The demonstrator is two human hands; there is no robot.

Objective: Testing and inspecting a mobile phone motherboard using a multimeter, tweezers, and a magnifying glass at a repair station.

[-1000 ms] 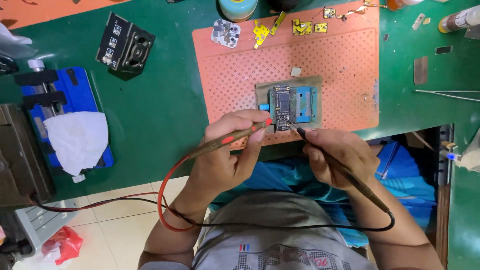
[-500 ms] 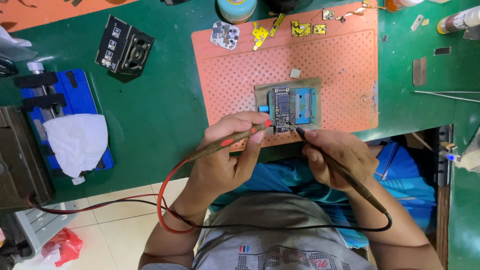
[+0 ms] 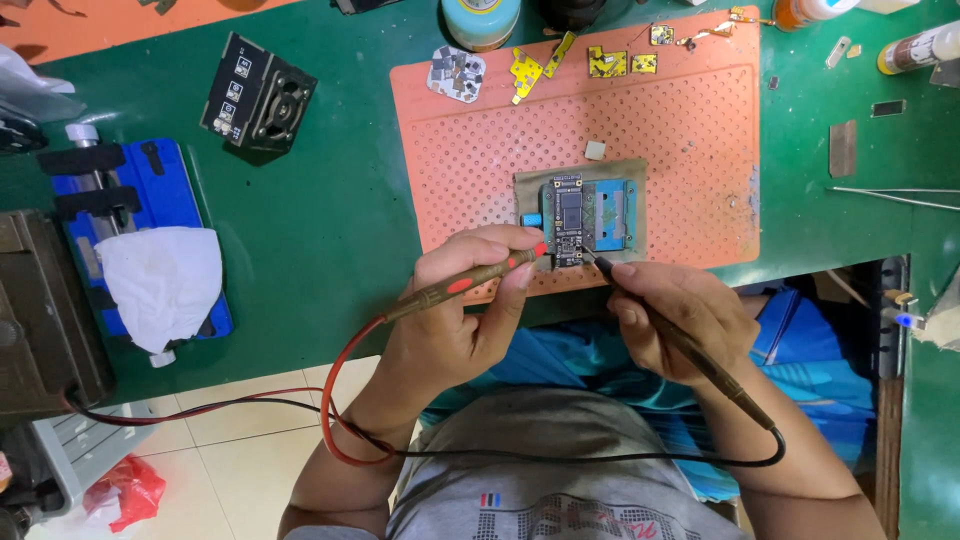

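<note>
We see a small circuit board (image 3: 568, 218) clamped in a blue holder (image 3: 608, 215) on the perforated orange mat (image 3: 690, 130), kept steady at the near edge for probing. Our left hand (image 3: 455, 320) has its fingers pinched on the red probe (image 3: 470, 283); our right hand (image 3: 680, 315) grips the black probe (image 3: 690, 350), both tips meeting the board. The green worktop (image 3: 320, 210) stands over a tiled floor (image 3: 230, 440).

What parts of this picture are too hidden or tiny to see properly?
- Head view: the tips of the red probe and black probe on the circuit board are too small to tell which spots they touch.
- The left hand hides the orange mat's near edge.
- The white cloth covers part of the blue holder.
- The round tin is cut off by the top edge.
</note>
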